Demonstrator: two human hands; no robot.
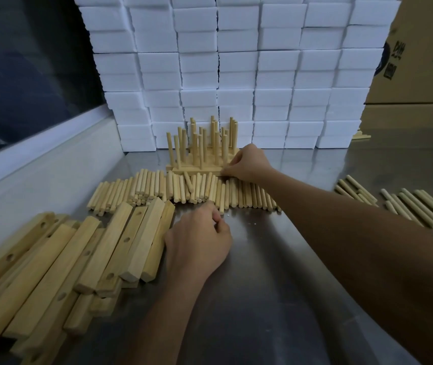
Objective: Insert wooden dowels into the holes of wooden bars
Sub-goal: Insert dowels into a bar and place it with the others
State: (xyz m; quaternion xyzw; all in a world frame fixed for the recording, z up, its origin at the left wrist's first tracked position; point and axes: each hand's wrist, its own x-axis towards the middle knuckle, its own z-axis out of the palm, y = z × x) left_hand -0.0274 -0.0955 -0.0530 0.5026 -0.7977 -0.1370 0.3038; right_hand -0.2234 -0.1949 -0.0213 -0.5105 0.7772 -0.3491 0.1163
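Two hands over a steel table [276,272]. Far left: loose heap of wooden bars [60,262] with drilled holes on their faces, stacked at angles, ends pointing toward the dowels. Just right of the heap, left hand [197,242] knuckles up on the table, fingers curled in; fingertips sit at the near edge of the dowel row, can't tell whether they pinch a dowel. Centre: long row of loose dowels [184,189] lying side by side, a few piled double at its left end. Behind the row, finished bars [197,168] packed together with dowels standing upright in them, close to the stacked white foam blocks [236,75]. Right hand [248,163] reaches across to the right end of the front finished bar, fingers bent and bunched at the bar end, touching it right where it meets the row; exact grip hidden by the hand. Far right: second smaller group of longer dowels [404,205] lying flat, well apart from the main row. Cardboard boxes [418,61] upper right.
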